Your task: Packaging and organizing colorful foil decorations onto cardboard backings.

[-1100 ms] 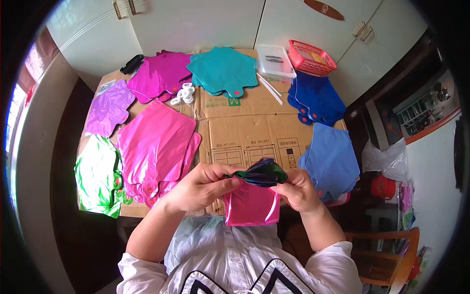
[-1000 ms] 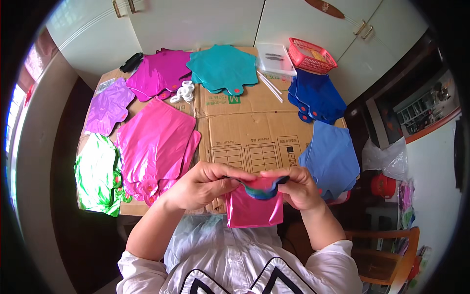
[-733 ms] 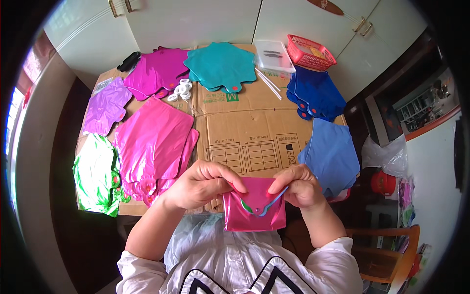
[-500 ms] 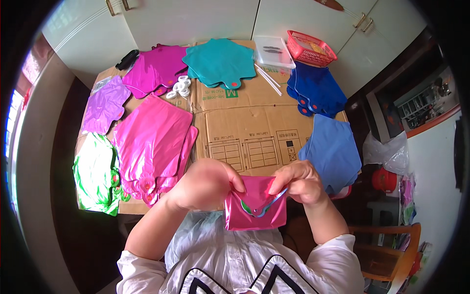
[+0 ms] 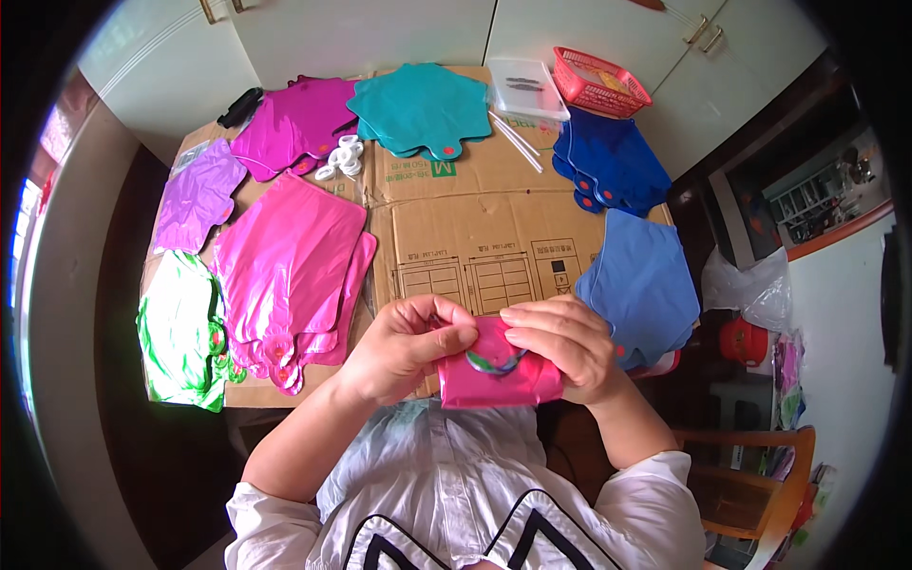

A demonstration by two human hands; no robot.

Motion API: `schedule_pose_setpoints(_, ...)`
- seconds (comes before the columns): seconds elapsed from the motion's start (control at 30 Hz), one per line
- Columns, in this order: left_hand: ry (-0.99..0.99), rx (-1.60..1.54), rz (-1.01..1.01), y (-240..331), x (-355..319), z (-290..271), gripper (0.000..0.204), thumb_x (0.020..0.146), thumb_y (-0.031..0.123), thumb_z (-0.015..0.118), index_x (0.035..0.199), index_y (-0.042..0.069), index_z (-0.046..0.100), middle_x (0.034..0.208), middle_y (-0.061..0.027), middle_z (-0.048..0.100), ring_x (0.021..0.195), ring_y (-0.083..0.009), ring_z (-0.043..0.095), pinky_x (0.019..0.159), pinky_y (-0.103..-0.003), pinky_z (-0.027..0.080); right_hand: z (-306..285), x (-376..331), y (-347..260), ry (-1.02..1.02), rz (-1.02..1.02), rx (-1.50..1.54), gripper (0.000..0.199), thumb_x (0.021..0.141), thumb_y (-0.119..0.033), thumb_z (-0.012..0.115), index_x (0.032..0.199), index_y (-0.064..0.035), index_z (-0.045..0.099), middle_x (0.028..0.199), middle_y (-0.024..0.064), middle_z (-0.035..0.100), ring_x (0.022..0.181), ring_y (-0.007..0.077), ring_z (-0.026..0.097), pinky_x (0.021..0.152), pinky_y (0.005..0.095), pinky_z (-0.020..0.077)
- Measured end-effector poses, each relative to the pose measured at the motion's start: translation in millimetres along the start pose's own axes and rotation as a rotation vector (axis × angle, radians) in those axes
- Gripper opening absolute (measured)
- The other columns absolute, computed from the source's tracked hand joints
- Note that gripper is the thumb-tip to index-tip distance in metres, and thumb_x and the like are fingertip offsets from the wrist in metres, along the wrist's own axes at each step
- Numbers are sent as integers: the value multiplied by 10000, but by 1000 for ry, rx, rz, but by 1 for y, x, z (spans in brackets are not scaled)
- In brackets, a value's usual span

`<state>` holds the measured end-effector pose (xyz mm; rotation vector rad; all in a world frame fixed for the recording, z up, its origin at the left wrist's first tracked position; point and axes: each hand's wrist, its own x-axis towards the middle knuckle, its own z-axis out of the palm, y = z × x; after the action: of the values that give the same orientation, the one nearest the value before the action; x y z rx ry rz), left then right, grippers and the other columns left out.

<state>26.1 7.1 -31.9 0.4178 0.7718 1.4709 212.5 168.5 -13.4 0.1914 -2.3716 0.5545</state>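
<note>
Over the table's near edge I hold a folded, shiny pink foil balloon (image 5: 494,388) between both hands. My left hand (image 5: 407,344) pinches its upper left corner between thumb and forefinger. My right hand (image 5: 568,344) grips the right side, fingers laid across its top edge and thumb hidden. On its face a curved green, blue and white strip (image 5: 496,367) shows below my fingers; whether this is a ribbon or a coloured edge I cannot make out. To the left lies a stack of flat pink foil balloons (image 5: 290,256), their necks toward me.
Cardboard (image 5: 427,228) covers the table. Around it lie green (image 5: 176,328), lilac (image 5: 195,195), magenta (image 5: 294,119), teal (image 5: 418,109), dark blue (image 5: 613,157) and light blue (image 5: 636,280) foil balloons. White rolls (image 5: 342,157), white sticks (image 5: 516,142), a clear box (image 5: 527,90) and a red basket (image 5: 598,84) sit at the back.
Both hands have moved up slightly with the pink balloon. My right fingers have gone from a pinch on the strip to lying across the top. The balloon looks shorter and more crumpled.
</note>
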Motion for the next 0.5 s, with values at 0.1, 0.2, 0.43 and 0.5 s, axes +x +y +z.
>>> schedule_pose_setpoints(0.1,74,-79,-28,4,-5,9,353,960,105,637,1288,13,544,1072,-67,664,954,-148,654,882,-303,534,5,0,-4,68,215,86,248,737,-79,768,976,-60,705,952,117,732,835,263,707,732,329,540)
schedule_pose_setpoints(0.2,120,107,42,-12,-5,-3,433,939,162,684,1316,-1,544,1092,-58,665,998,-139,639,915,-318,520,12,-7,-13,57,630,363,148,823,-52,758,959,-12,718,862,68,736,756,151,680,712,268,520)
schedule_pose_setpoints(0.43,211,309,150,-25,-5,3,302,972,151,627,1206,-38,613,1036,-68,693,925,-133,664,849,-306,578,22,-7,-14,30,955,837,196,894,-135,735,1036,-2,713,868,0,712,765,65,619,704,240,510)
schedule_pose_setpoints(0.5,201,348,158,-21,-8,6,286,988,146,597,1200,-46,610,1025,-69,696,937,-139,666,848,-313,586,21,-8,-12,-3,1055,1021,216,897,-151,735,1057,-9,704,881,9,708,760,69,628,682,233,523)
